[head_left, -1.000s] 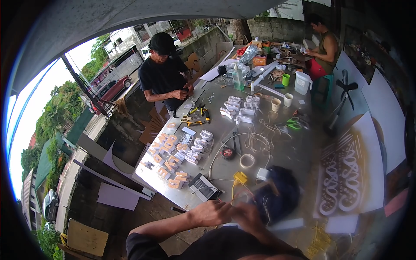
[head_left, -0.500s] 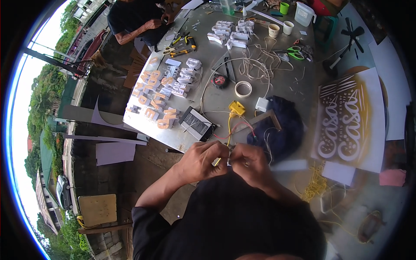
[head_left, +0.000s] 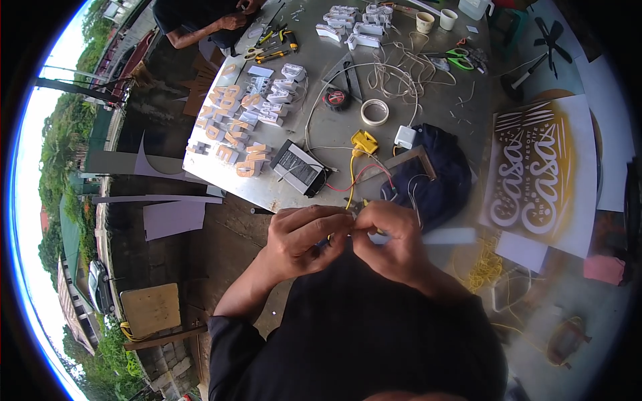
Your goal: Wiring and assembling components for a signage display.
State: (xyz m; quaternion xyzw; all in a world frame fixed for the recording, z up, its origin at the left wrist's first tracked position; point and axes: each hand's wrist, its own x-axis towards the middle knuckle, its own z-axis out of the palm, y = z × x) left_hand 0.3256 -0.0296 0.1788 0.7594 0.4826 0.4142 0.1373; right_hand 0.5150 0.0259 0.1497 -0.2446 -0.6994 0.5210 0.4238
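Both of my hands meet at the table's near edge, fingertips almost touching. My left hand (head_left: 304,239) is closed in a pinch, a bit of yellow wire showing at its fingers. My right hand (head_left: 393,242) is pinched too; small yellow and grey bits show around its fingers, but what it holds is mostly hidden. A yellow cord (head_left: 351,180) runs down to my hands from a yellow socket or plug (head_left: 364,142). Left of the cord lies a black-and-white power supply box (head_left: 299,168) with a red wire (head_left: 364,175). Right of it is a dark blue cloth (head_left: 445,190).
White-sided channel letters (head_left: 234,134) stand on the left of the metal table (head_left: 294,127). Around them lie pliers (head_left: 275,52), a tape measure (head_left: 336,99), a tape roll (head_left: 374,112), green-handled scissors (head_left: 460,61) and cups (head_left: 424,23). A co-worker (head_left: 194,17) sits at far left.
My hands have risen slightly in the picture and my left fingers have stretched further across toward the right hand. The whole view has tilted, so the table sits higher.
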